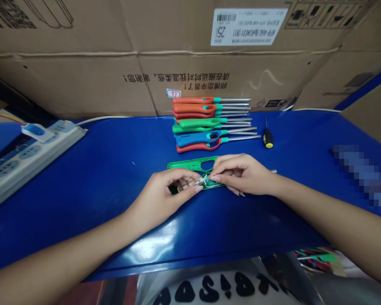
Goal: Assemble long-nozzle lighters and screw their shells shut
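A green lighter casing lies opened in two halves on the blue table. One half, an empty green shell point(186, 163), rests behind my hands. Below it, the other green half point(214, 185) is partly covered by my fingers, with a teal part and a thin pale wire in it. Between the thumb and fingers of my left hand point(169, 190) is a clear fuel tank point(190, 184) with a metallic-looking end. My right hand point(241, 173) is closed in a pinch over the teal part and wire; its fingertips hide what they grip.
Several stick lighters point(197, 125) in orange, red, green and blue lie stacked behind. A black-and-yellow screwdriver point(267, 139) is to their right. A power strip point(34, 154) stands left. A cardboard box point(98, 84) forms the back wall. More lighter parts point(317, 258) sit below, right.
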The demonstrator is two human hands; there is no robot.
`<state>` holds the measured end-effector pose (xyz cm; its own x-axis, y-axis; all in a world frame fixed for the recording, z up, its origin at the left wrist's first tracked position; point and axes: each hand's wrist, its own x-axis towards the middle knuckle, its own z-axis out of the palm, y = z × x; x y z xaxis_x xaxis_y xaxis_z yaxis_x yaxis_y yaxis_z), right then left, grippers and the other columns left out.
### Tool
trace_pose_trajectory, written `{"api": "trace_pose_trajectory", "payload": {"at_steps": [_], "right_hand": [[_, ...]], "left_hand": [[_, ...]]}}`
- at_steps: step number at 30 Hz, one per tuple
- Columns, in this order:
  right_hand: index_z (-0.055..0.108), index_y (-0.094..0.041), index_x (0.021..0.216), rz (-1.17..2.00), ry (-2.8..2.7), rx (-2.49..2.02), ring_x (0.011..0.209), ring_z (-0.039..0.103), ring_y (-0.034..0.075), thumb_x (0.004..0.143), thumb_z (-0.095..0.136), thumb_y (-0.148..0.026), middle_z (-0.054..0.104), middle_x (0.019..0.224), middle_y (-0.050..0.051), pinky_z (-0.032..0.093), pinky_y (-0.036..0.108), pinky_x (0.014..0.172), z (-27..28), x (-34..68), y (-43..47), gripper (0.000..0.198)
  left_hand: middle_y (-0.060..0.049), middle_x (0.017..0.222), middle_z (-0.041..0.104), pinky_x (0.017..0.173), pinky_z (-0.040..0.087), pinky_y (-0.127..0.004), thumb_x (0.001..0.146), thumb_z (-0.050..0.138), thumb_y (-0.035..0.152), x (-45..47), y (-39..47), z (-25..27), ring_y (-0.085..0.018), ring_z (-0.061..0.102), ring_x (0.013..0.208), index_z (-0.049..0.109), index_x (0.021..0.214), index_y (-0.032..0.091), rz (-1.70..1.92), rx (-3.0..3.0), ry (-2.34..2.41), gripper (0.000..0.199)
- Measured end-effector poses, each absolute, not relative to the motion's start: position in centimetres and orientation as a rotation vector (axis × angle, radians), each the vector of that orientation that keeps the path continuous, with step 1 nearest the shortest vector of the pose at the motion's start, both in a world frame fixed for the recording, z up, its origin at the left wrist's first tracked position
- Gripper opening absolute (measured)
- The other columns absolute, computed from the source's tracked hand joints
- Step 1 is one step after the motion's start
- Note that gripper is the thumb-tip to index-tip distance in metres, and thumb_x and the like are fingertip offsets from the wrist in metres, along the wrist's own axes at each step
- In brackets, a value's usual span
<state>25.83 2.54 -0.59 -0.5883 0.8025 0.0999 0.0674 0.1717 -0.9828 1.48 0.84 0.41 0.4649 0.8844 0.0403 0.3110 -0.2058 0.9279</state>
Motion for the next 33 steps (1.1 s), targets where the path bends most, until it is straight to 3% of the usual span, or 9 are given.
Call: {"api": "trace_pose_trajectory", "payload": {"at_steps": [33], "right_hand": [[0.073, -0.012, 0.093, 1.513, -1.833, -0.856, 0.045, 0.056, 0.0, 0.09, 0.071, -0.028, 0.057, 0.087, -0.001, 0.048, 0.01, 0.037, -0.3, 26.01, 2.51, 0.016]], "left_hand": [[-0.001, 0.094, 0.078, 0.07, 0.05, -0.025, 0.089, 0.072, 0.024, 1.37, 1.06, 0.5, -0.015, 0.068, 0.079, 0.077, 0.099, 0.021, 0.736, 1.873, 1.024, 0.012]]}}
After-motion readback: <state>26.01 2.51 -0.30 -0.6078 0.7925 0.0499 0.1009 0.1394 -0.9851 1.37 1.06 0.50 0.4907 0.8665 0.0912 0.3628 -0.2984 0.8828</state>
